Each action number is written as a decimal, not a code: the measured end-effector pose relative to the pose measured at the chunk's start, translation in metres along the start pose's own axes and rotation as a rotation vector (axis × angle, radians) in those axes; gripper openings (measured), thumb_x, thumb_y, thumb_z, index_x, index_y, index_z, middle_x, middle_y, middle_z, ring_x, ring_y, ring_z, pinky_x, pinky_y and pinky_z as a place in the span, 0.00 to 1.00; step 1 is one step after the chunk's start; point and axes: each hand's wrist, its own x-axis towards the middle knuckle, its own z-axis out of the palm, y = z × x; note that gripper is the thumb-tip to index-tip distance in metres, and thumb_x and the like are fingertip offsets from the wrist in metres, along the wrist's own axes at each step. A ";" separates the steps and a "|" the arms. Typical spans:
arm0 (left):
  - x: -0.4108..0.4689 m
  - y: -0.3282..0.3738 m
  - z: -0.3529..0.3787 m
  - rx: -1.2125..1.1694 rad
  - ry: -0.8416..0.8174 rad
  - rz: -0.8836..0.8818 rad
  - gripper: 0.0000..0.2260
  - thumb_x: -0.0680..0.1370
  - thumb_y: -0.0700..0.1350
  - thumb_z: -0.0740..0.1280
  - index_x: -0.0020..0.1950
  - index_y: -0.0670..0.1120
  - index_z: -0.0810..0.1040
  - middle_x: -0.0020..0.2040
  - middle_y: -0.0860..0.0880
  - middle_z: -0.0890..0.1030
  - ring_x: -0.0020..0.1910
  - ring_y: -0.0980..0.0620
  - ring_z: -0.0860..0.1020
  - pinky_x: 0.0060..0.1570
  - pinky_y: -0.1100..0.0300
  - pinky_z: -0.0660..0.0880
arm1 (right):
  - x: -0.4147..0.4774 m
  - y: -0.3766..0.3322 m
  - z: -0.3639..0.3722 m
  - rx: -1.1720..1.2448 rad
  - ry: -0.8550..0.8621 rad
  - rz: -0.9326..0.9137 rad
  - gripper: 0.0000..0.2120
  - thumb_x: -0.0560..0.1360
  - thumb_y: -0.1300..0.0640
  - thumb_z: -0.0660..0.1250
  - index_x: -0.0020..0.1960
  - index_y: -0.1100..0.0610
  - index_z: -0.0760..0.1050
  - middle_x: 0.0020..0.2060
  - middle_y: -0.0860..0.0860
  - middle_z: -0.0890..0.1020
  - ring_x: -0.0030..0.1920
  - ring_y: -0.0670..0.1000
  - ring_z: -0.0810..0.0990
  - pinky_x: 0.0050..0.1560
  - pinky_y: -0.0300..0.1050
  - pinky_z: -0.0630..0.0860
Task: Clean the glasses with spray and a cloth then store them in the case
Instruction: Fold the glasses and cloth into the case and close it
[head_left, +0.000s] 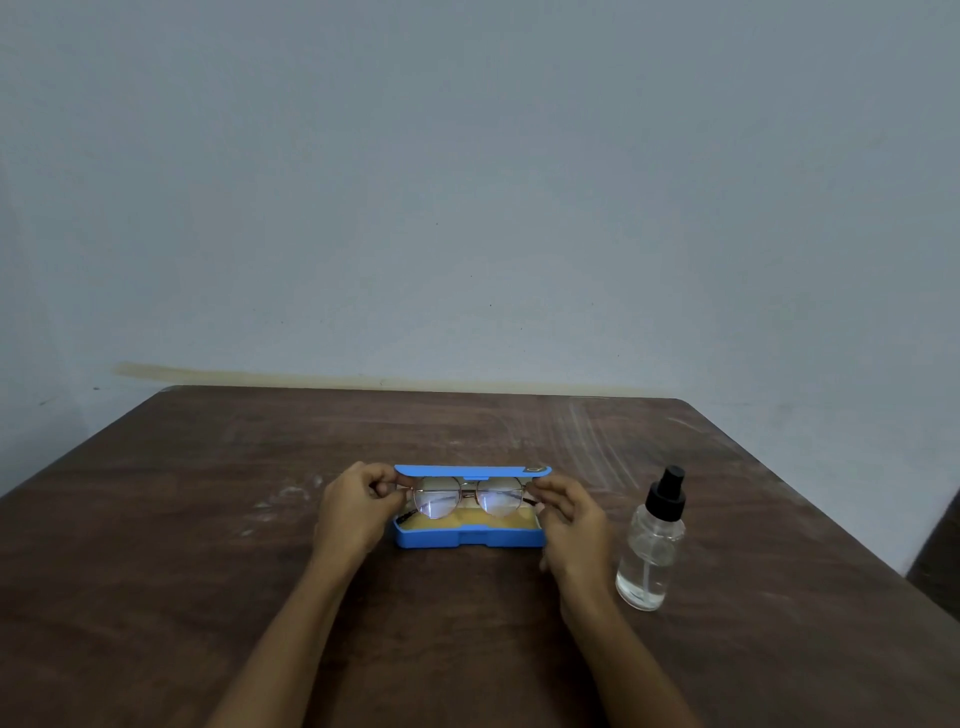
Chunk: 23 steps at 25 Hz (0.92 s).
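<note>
A blue glasses case (470, 538) lies open in the middle of the table, its lid (472, 470) raised at the back. Round thin-rimmed glasses (467, 497) are held just above the case's yellow lining (511, 522), lenses facing me. My left hand (358, 506) pinches the left end of the frame. At the opposite end, my right hand (569, 512) grips the frame. A clear spray bottle (649, 545) with a black nozzle stands upright to the right of the case. Whether the yellow lining is a cloth I cannot tell.
The brown wooden table (208, 545) has pale scuff marks near its far right corner. Its right edge (852, 525) runs close behind the spray bottle. A plain grey wall rises behind the far edge.
</note>
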 end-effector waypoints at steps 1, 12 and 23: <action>0.000 -0.001 0.000 -0.021 0.001 -0.010 0.04 0.69 0.38 0.71 0.40 0.45 0.80 0.32 0.52 0.71 0.31 0.55 0.68 0.31 0.61 0.65 | 0.000 0.001 0.000 0.006 -0.001 0.004 0.14 0.75 0.70 0.60 0.54 0.55 0.75 0.49 0.50 0.82 0.44 0.52 0.80 0.23 0.31 0.68; 0.004 -0.006 0.002 0.232 -0.030 0.027 0.03 0.72 0.51 0.68 0.42 0.53 0.80 0.37 0.55 0.70 0.37 0.56 0.69 0.35 0.58 0.66 | -0.007 -0.002 0.003 -0.420 -0.010 -0.132 0.14 0.76 0.62 0.61 0.60 0.51 0.74 0.53 0.49 0.82 0.46 0.45 0.78 0.49 0.40 0.75; 0.002 -0.003 0.001 0.346 -0.034 0.069 0.03 0.73 0.49 0.68 0.46 0.53 0.77 0.43 0.55 0.70 0.41 0.57 0.69 0.30 0.64 0.62 | -0.010 -0.005 0.003 -0.568 -0.060 -0.189 0.15 0.77 0.60 0.57 0.62 0.51 0.74 0.55 0.49 0.80 0.53 0.49 0.78 0.48 0.41 0.72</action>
